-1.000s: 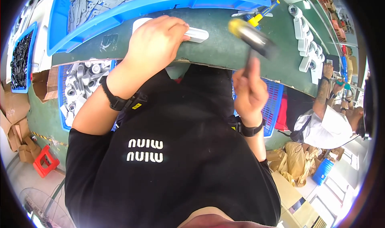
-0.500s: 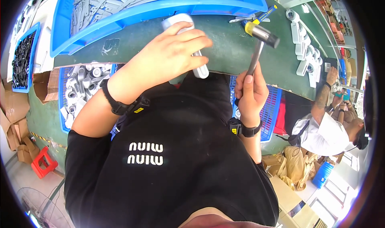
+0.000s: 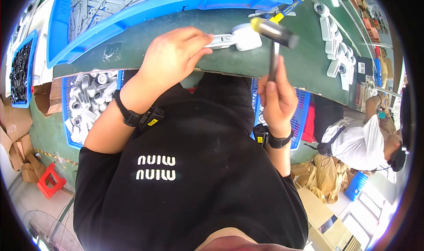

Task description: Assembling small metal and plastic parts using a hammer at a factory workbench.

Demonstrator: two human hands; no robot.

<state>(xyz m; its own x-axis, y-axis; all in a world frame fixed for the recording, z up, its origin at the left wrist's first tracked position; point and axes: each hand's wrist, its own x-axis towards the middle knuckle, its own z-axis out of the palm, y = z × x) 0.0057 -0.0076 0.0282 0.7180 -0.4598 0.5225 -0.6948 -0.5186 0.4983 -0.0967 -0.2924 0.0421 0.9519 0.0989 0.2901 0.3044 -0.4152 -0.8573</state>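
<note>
My left hand (image 3: 170, 54) grips the narrow grey end of a white plastic housing (image 3: 248, 38). The housing lies sideways over the green workbench (image 3: 145, 41), its broad rounded end to the right. A slotted strip shows along its handle-like part. In my right hand (image 3: 279, 101), fingers wrapped round the metal shaft, is a mallet (image 3: 274, 32) with one yellow face and one black face. Its head, blurred by motion, hangs just right of the housing's broad end and partly overlaps it in view. Whether they touch I cannot tell.
A blue bin (image 3: 185, 7) of grey strips stands at the back. Near its right end lies a blue-and-yellow-handled tool (image 3: 289, 10). White housings (image 3: 334, 45) line the right side. Blue crates sit below the bench edge. A co-worker in white (image 3: 360, 140) is at far right.
The white housing has turned from upright to sideways, and my left hand now holds its narrow end. The mallet has moved slightly left and closer to the housing.
</note>
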